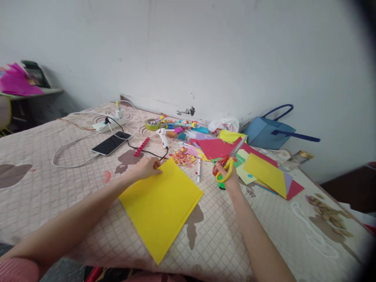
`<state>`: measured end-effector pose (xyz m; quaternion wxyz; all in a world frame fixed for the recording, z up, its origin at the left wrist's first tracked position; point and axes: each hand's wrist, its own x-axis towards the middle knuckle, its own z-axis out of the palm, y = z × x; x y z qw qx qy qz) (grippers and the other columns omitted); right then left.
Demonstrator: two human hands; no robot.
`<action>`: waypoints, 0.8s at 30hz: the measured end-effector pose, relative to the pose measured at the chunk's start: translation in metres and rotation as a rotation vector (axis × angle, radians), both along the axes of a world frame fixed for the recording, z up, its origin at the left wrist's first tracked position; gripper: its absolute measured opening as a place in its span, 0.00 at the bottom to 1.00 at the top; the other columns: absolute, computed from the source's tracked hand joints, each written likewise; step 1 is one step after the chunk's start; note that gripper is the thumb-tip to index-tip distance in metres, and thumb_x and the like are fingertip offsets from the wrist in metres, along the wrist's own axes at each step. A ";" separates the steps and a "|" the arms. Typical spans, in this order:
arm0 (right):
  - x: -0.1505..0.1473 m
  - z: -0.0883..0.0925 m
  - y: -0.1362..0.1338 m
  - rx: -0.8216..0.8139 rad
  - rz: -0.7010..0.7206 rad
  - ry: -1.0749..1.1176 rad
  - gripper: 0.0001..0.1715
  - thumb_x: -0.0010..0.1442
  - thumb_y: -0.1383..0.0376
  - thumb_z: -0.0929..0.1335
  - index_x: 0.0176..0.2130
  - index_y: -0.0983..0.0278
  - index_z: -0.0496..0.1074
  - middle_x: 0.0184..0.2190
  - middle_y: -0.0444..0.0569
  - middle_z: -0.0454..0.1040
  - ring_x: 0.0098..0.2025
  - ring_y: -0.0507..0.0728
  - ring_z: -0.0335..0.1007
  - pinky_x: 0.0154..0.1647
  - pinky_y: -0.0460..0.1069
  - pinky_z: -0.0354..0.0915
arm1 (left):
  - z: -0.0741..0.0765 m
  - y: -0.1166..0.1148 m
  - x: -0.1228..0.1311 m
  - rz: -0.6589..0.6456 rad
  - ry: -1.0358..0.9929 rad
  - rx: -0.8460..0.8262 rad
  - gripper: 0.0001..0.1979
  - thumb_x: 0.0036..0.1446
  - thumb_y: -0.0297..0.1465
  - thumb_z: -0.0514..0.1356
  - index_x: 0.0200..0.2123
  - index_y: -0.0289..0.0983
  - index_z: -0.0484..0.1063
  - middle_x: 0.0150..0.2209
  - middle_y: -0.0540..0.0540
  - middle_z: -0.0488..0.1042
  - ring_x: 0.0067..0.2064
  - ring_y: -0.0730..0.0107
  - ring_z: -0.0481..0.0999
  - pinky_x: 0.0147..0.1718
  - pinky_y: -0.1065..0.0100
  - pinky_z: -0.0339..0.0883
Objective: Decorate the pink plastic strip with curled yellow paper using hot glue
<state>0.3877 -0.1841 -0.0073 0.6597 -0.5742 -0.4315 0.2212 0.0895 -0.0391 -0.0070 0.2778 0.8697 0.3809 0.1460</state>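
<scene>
A yellow sheet (163, 207), which looks like craft paper or foam, lies at an angle near the table's front edge. My left hand (147, 168) pinches its upper left edge, the fingers curled and the arm reaching in from the left. To the right of the sheet and apart from it, my right hand (227, 176) grips scissors (237, 147). Their handles are red and yellow, and the blades point up and away to the right. Something green (222, 185) shows just below that hand, partly hidden by it.
Coloured sheets (266, 172) are heaped on the right, in front of a blue bag (268, 133). Behind the yellow sheet lie a white glue gun (162, 138), a white marker (199, 170) and small coloured scraps (183, 158). A tablet (111, 143) and corded power strip (110, 124) are on the left.
</scene>
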 end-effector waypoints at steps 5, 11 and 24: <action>-0.018 0.000 0.000 -0.038 0.052 0.033 0.19 0.46 0.56 0.72 0.31 0.61 0.61 0.18 0.37 0.65 0.18 0.48 0.62 0.18 0.44 0.60 | 0.019 0.005 -0.003 -0.013 -0.212 -0.203 0.17 0.47 0.46 0.57 0.25 0.36 0.65 0.24 0.50 0.70 0.25 0.70 0.70 0.22 0.71 0.60; -0.049 -0.006 0.001 -0.061 0.105 0.127 0.19 0.47 0.53 0.71 0.30 0.61 0.60 0.20 0.38 0.66 0.18 0.48 0.63 0.17 0.43 0.60 | 0.024 0.010 -0.007 0.117 -0.562 -0.686 0.20 0.42 0.45 0.64 0.30 0.36 0.64 0.29 0.47 0.74 0.28 0.67 0.74 0.24 0.70 0.65; -0.065 -0.019 0.000 -0.086 0.193 0.329 0.20 0.42 0.60 0.74 0.28 0.60 0.59 0.20 0.37 0.62 0.18 0.48 0.58 0.16 0.44 0.58 | 0.018 0.010 -0.005 0.191 -0.631 -0.731 0.19 0.40 0.42 0.66 0.29 0.34 0.67 0.31 0.42 0.76 0.28 0.65 0.76 0.25 0.69 0.67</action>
